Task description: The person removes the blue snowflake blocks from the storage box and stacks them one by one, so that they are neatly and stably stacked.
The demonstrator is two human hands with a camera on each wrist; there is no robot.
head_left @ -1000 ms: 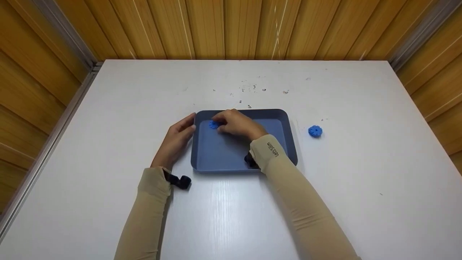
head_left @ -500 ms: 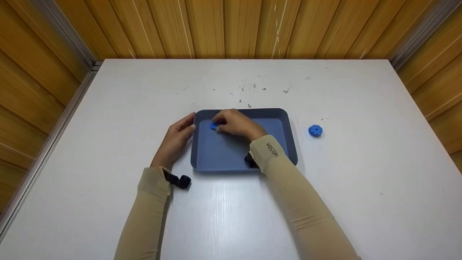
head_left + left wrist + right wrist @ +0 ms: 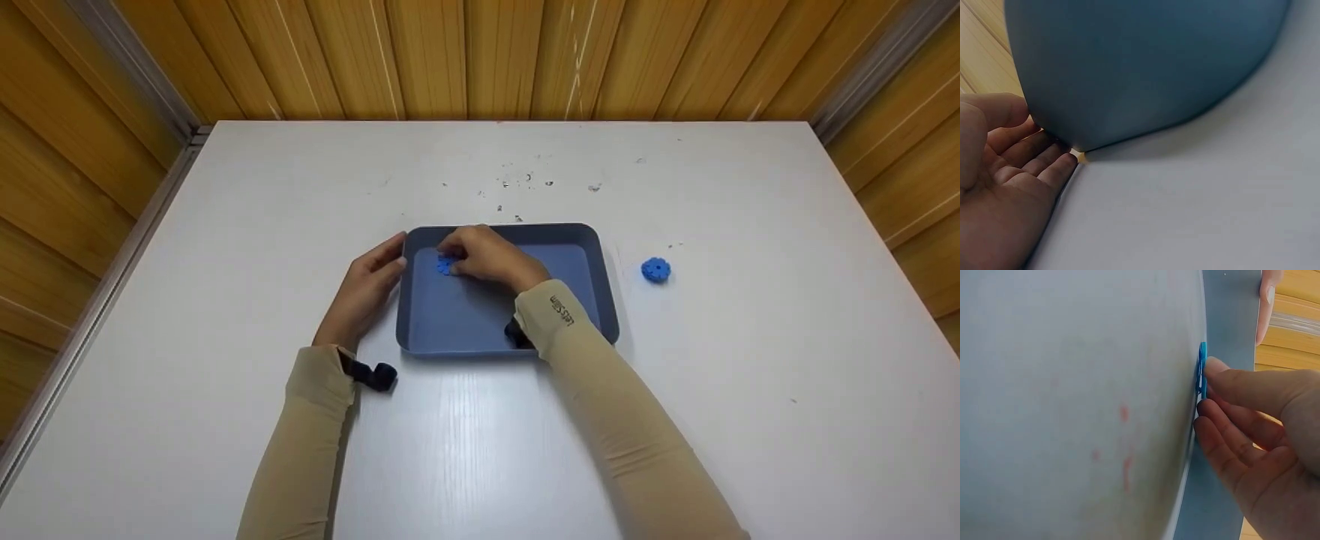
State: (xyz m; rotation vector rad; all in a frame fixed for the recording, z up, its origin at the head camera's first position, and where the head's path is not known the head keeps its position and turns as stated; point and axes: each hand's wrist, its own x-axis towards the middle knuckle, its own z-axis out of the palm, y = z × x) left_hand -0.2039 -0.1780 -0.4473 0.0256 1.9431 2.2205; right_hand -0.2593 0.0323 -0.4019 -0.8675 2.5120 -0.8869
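A shallow blue-grey tray stands on the white table in the head view. My left hand rests against the tray's left wall, its fingers extended; the left wrist view shows the fingertips at the tray's bottom edge. Inside the tray, at its far left, lies a small blue notched disc. My right hand reaches over the tray and pinches this disc between thumb and fingers. The right wrist view gives the disc edge-on, with the thumb touching it; the fingers cover part of it.
A second blue notched disc lies on the white table to the right of the tray. Dark marks spot the tabletop behind the tray. Wood-panelled walls stand at the back and sides.
The disc in the tray has shifted slightly toward me and turned a little under my right fingers. My left hand has kept its place at the tray wall.
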